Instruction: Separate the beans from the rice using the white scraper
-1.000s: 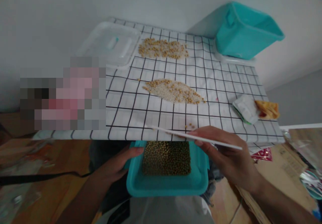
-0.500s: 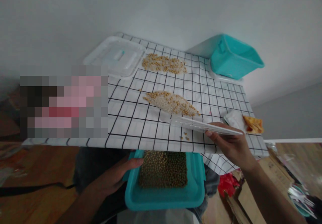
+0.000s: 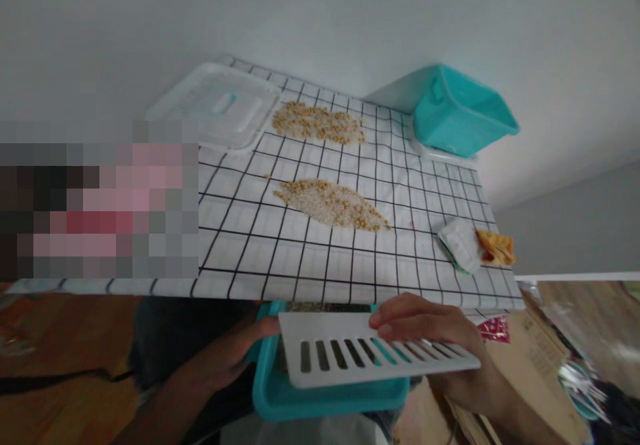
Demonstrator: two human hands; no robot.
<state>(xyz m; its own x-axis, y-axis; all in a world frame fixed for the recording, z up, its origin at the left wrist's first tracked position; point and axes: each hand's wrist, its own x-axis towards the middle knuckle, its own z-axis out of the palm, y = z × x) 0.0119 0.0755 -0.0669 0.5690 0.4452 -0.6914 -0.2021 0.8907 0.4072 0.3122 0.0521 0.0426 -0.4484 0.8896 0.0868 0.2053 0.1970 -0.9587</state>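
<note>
Below the table's front edge, my left hand (image 3: pixel 235 348) grips the left rim of a teal tray (image 3: pixel 330 402). My right hand (image 3: pixel 430 338) holds a white slotted plastic panel (image 3: pixel 325 325) tilted over this tray, fingers on its upper face and thumb out of sight. Most of the green and brown beans in the tray are covered by the panel; a strip shows behind it and some through the slots. On the checked cloth lies a pile of rice mixed with yellow beans (image 3: pixel 330 205), with a second mixed pile (image 3: pixel 320 123) farther back.
A clear plastic lid (image 3: pixel 215 108) lies at the back left, beside a blurred-out patch. At the back right stands a teal bin (image 3: pixel 460 115). A white packet (image 3: pixel 460 245) and an orange wrapper (image 3: pixel 495 247) rest near the right edge. Cardboard (image 3: pixel 530 352) is on the floor.
My right hand has brought the slotted panel from the tabletop down and left over the tray. The few loose beans near the table's front edge are gone from there. My left hand stays on the tray.
</note>
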